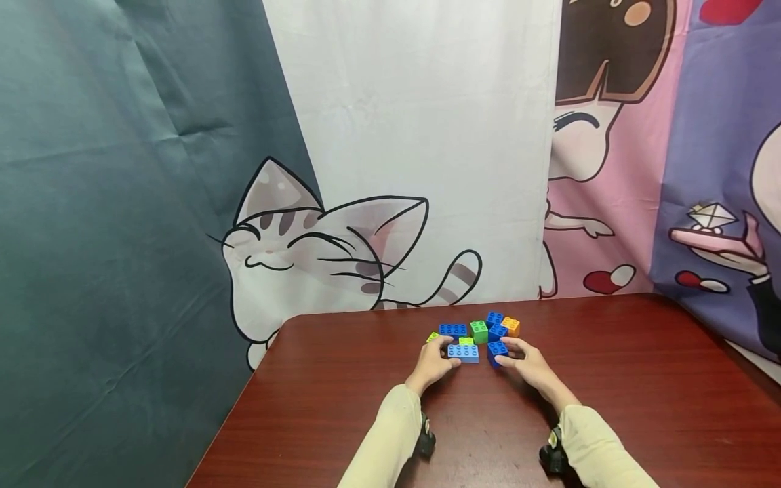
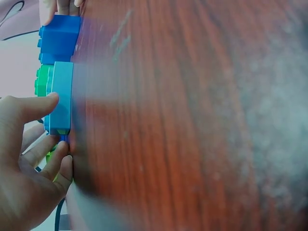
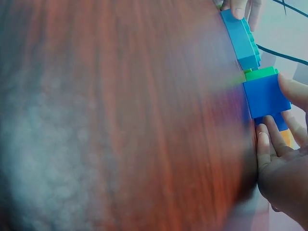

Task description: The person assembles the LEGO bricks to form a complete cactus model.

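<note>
My left hand [image 1: 432, 364] holds a light blue brick [image 1: 463, 353] at its left end. In the left wrist view the thumb [image 2: 53, 98] lies on the brick's near face and the other fingers are at its end and behind. To the right, my right hand [image 1: 532, 369] grips a dark blue brick [image 1: 497, 351] from its right side. The right wrist view shows the thumb against this blue brick [image 3: 267, 96], with the other fingers beside it. A narrow gap separates the two held bricks in the head view.
Behind the held bricks stand a green brick [image 1: 478, 331], a long dark blue brick [image 1: 453, 330], an orange brick [image 1: 511, 326], lime pieces [image 1: 466, 341] and more blue bricks [image 1: 495, 318]. They sit near the back edge of the brown table [image 1: 476, 434]. A printed curtain [image 1: 427, 135] hangs behind.
</note>
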Tool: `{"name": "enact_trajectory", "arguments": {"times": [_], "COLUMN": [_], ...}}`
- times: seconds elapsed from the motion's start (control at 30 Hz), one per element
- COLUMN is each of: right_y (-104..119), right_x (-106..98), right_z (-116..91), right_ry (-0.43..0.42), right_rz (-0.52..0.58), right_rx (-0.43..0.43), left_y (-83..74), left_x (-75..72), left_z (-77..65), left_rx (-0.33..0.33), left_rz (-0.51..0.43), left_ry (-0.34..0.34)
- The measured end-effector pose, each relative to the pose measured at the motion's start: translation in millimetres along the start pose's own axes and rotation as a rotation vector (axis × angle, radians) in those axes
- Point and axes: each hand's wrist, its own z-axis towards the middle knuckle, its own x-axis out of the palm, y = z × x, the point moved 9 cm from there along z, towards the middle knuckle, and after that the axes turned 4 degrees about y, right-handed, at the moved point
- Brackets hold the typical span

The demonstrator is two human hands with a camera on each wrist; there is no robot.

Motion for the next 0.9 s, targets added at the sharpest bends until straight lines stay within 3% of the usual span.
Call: {"name": "enact_trajectory", "arguments": {"times": [0.63, 0.9], "right_y": [1.3, 0.9], "right_x": [-3.4, -3.9], "right_z": [0.9, 0.5], "right_ry": [-0.020, -0.020], "right_rz": [-0.012, -0.016], "right_rx": [-0.036, -0.028], "left_y": [0.8, 1.2], "left_x": [-1.5, -1.3], "left_z": [2.4, 3.0], "left_rx": [-0.002, 0.060], "left_rz": [0.010, 0.003], "left_ry": [-0.015, -0.031]}}
